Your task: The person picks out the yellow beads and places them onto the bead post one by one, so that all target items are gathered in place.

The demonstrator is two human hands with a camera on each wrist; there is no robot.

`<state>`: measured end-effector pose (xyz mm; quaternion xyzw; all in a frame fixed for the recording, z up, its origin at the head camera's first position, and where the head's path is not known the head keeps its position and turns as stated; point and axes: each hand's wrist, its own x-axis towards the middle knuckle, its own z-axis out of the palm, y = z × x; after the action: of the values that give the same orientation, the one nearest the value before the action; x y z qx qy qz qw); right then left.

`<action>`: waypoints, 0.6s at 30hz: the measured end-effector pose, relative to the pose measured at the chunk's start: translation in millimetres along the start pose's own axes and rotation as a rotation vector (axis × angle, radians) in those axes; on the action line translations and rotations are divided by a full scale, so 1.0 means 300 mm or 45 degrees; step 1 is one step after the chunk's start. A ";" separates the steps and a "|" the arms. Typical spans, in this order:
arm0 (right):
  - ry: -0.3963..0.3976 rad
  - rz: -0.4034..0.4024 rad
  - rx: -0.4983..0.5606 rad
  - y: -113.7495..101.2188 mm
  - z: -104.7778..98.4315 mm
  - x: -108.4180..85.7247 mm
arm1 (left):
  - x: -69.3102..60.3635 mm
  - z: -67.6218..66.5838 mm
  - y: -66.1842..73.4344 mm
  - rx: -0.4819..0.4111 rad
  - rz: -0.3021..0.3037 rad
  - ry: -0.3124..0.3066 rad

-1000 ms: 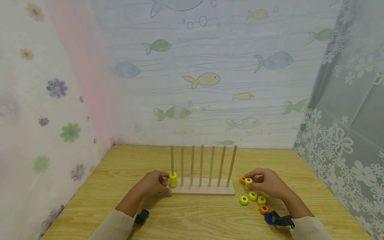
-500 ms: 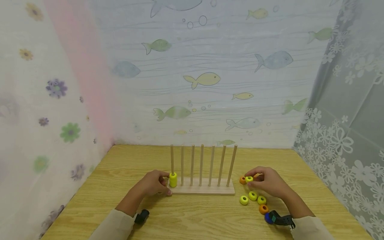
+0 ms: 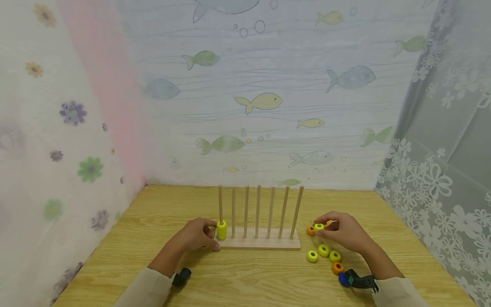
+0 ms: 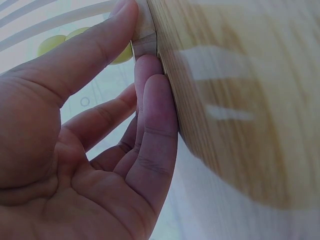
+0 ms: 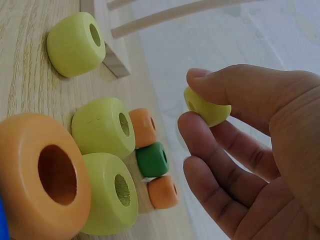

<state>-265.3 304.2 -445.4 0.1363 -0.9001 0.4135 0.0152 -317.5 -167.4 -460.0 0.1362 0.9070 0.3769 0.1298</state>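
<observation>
A wooden peg stand (image 3: 257, 244) with several upright pegs stands on the table. Its leftmost peg carries a stack of yellow beads (image 3: 221, 232). My left hand (image 3: 197, 234) grips the left end of the base; in the left wrist view, the thumb and fingertips touch the base's end. Right of the stand, my right hand (image 3: 345, 232) pinches a yellow bead (image 5: 215, 112) between thumb and fingers, lifted off the table in the right wrist view. Below that hand lie three yellow beads (image 3: 323, 250), an orange bead (image 3: 337, 268) and a blue bead (image 3: 343, 280).
Near the stand's right end are another orange bead (image 3: 310, 230), a green bead (image 5: 152, 160) and one more orange bead (image 5: 163, 192). Behind the wood-grain table (image 3: 245, 281) hangs a fish-print curtain (image 3: 261, 128). Each wrist wears a black strap device.
My right hand has risen slightly with the yellow bead pinched in it. The left hand and the peg stand have stayed in place.
</observation>
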 end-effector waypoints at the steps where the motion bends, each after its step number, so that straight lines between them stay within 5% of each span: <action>1: 0.009 0.004 -0.007 0.000 0.000 0.000 | 0.000 0.000 0.000 0.002 0.001 0.000; 18: 0.119 -0.043 -0.089 -0.018 0.009 -0.002 | -0.003 -0.002 0.002 -0.011 0.010 -0.001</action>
<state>-263.0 299.2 -443.3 0.1313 -0.9099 0.3874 0.0691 -316.7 -167.6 -459.1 0.1393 0.9047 0.3813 0.1293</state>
